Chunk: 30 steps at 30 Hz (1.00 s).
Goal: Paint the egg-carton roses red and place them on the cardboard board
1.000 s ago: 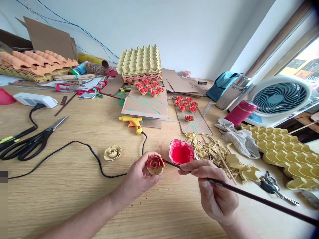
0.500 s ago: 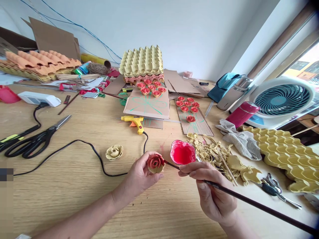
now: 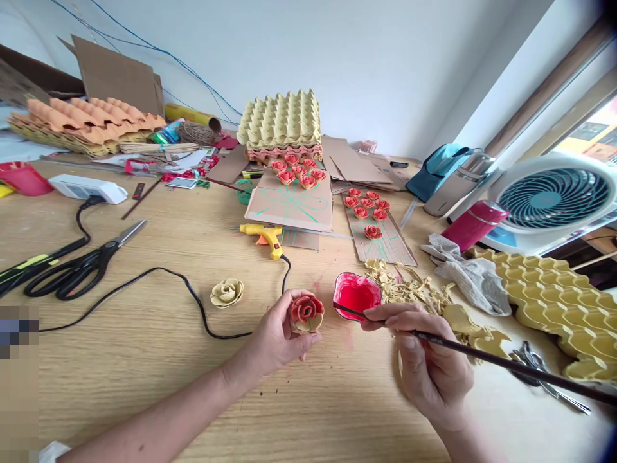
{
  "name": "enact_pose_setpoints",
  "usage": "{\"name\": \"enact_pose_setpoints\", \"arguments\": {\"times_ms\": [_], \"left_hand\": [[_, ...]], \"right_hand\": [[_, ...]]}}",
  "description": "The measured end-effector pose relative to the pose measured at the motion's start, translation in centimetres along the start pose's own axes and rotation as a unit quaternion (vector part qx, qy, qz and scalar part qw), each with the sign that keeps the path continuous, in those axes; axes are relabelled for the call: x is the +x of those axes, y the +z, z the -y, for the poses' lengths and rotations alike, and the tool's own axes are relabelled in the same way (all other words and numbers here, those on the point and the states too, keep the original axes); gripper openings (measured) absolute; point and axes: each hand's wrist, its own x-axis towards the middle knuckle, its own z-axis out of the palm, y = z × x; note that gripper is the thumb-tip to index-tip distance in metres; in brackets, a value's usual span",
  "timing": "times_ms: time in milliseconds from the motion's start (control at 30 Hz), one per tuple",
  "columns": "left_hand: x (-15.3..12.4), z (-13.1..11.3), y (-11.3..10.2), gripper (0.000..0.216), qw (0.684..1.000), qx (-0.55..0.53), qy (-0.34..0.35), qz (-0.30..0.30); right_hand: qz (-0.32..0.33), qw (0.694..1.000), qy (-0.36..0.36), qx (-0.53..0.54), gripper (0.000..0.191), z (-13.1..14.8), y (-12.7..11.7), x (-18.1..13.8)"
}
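Note:
Between the thumb and fingers of my left hand (image 3: 274, 337) is an egg-carton rose (image 3: 307, 313), red in its centre and upper petals and bare tan on the lower front ones. My right hand (image 3: 427, 360) pinches a long dark paintbrush (image 3: 463, 348). The brush tip is over the near left rim of a small wavy-edged dish of red paint (image 3: 357, 294), apart from the rose; whether it touches the paint I cannot tell. An unpainted tan rose (image 3: 227, 293) lies on the table to the left of my left hand.
A yellow glue gun (image 3: 265, 238) and its black cord lie beyond my left hand. Red roses stand on cardboard pieces (image 3: 289, 207) farther back. Carton scraps (image 3: 409, 283), keys (image 3: 535, 370) and an egg tray (image 3: 569, 315) are on the right, scissors (image 3: 91, 263) on the left.
The brush tip has left the rose's petals and moved right to the paint dish. My right hand has shifted slightly right, and the whole view has swung a little left.

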Motion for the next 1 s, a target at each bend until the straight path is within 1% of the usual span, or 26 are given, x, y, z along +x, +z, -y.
{"name": "enact_pose_setpoints", "arguments": {"times_ms": [200,300,367,433,533,600,700,867,1000], "left_hand": [[0.1,0.0,0.0,0.065,0.998,-0.041,-0.003,0.043],[0.1,0.0,-0.1,0.065,0.998,-0.046,-0.002,0.050],[0.0,0.1,-0.2,0.065,0.998,-0.047,-0.004,0.048],[0.1,0.3,-0.4,0.067,0.998,-0.044,-0.006,0.044],[0.2,0.5,-0.5,0.068,0.999,-0.028,-0.008,0.034],[0.2,0.5,-0.5,0.067,1.000,-0.014,-0.011,0.025],[0.2,0.5,-0.4,0.066,1.000,-0.004,-0.017,0.015],[0.2,0.3,-0.4,0.066,0.999,0.006,-0.028,0.017],[0.3,0.3,-0.4,0.064,1.000,0.020,-0.018,0.016]], "right_hand": [[-0.029,1.000,0.001,0.001,0.021,-0.5,-0.5,0.2],[-0.035,0.998,0.016,-0.054,0.022,-0.8,-1.2,0.4],[-0.005,0.992,0.032,-0.124,0.022,-0.9,-1.6,0.6],[0.041,0.982,0.037,-0.181,0.023,-0.9,-1.8,0.8],[0.092,0.970,0.009,-0.223,0.024,-0.7,-1.8,1.3],[0.102,0.966,-0.007,-0.238,0.024,-0.6,-1.7,1.5],[0.101,0.965,-0.005,-0.243,0.022,-0.6,-1.5,1.5],[0.123,0.964,-0.006,-0.234,0.023,-0.8,-1.3,1.3],[0.135,0.964,-0.023,-0.229,0.023,-0.9,-1.3,1.6]]}}
